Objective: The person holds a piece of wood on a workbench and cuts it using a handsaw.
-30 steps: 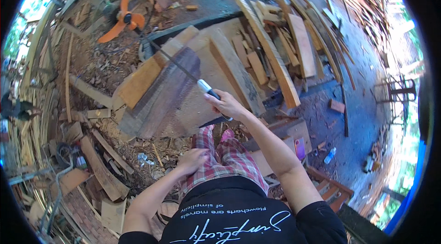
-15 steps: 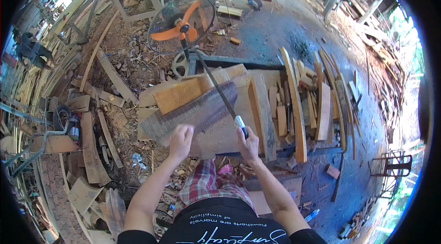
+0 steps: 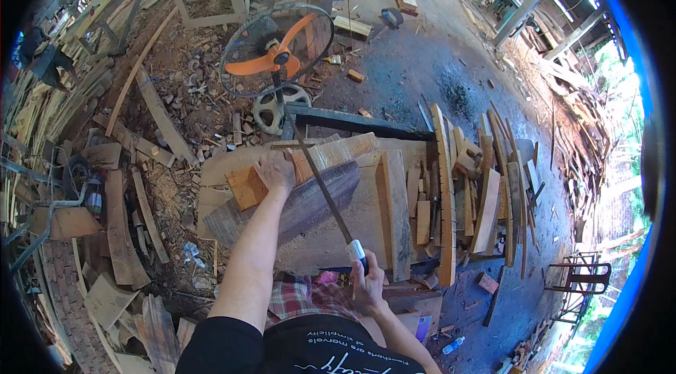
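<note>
block (image 3: 246,187): on worktop (image 3: 370,201), beside plank (image 3: 303,201) | left hand (image 3: 276,170): fingers spread on block | right hand (image 3: 367,282): fingers grasping blade (image 3: 326,189), which crosses over block | progress: block apparently steadied; whether any cut exists, unclear

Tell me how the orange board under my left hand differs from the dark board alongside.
Colour: the orange board is bright; the dark board is dull grey-brown. Contact: your left hand rests on the orange board, not on the dark board. Place: the dark board lies nearer you than the orange board. Both are wooden.
</note>
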A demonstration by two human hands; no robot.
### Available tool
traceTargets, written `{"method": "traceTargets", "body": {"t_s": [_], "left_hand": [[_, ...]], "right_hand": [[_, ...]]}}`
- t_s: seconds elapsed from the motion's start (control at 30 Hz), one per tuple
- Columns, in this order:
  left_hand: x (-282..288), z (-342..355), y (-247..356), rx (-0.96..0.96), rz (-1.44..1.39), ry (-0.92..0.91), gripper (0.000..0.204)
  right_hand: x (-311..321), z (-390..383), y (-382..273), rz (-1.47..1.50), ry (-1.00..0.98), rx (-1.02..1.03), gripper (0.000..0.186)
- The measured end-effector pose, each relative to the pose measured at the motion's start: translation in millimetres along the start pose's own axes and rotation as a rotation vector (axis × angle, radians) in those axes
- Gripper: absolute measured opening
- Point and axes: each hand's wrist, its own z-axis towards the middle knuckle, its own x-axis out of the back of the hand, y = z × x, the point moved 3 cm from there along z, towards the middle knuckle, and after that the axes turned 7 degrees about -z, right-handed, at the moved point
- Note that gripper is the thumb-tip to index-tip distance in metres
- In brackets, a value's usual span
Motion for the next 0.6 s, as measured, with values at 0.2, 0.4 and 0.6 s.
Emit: {"method": "traceTargets", "body": {"t_s": [0.2,0.4,0.6], "left_hand": [[-1.1,-13.1,11.9,0.171,-0.006,0.269,0.035],[9.2,-13.2,14.4,0.186,-0.016,0.157,0.037],[-15.4,-11.5,-1.7,0.144,-0.007,0.22,0.03]], "right_hand": [[5.7,-16.1,3.6,-0.051,0.053,0.118,0.037],[23.9,-16.3,-1.4,-0.031,-0.036,0.104,0.036],[-7.4,55.7,-42.1,-0.208,-0.166,0.023,0.032]]}}
